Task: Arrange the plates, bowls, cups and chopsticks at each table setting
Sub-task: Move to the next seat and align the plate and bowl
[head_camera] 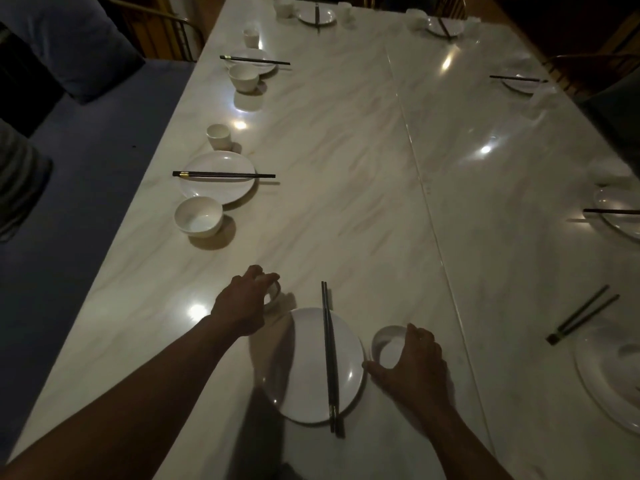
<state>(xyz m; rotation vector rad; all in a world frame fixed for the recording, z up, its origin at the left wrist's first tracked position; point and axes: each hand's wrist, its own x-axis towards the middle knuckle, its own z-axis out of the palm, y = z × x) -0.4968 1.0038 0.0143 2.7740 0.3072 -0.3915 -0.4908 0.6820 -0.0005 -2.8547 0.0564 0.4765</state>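
**Near setting, in progress.** Our left hand (242, 303) is curled over the small cup (274, 292) and grasps it at the far left of the near plate (304, 368). Our right hand (412, 368) clasps the near bowl (386, 342), thumb and fingers round its rim, just right of that plate. The near chopsticks (329, 355) lie paired across the plate. The bowl's inside shows bare white. The cup's inside is hidden by fingers, so we cannot tell its contents. We judge that only the cup and bowl positions are left here.

**Near right.** The loose chopsticks (581, 318) lie aslant on the marble table (346, 168), just off the large plate (602, 375). We see no cup or bowl there. We judge this setting not yet done.

**Left edge, middle.** The second plate (218, 192) has the second chopsticks (223, 174) across it. The second bowl (198, 216) sits on its near side and the second cup (218, 136) on its far side, with nothing seen in either. This setting looks complete.

**Left edge, farther.** The third plate (256, 65), third bowl (243, 77) and third cup (251, 36) follow the same layout.

**Far end and right edge.** There are plates with chopsticks and pale cups, but it is too dim to check them.
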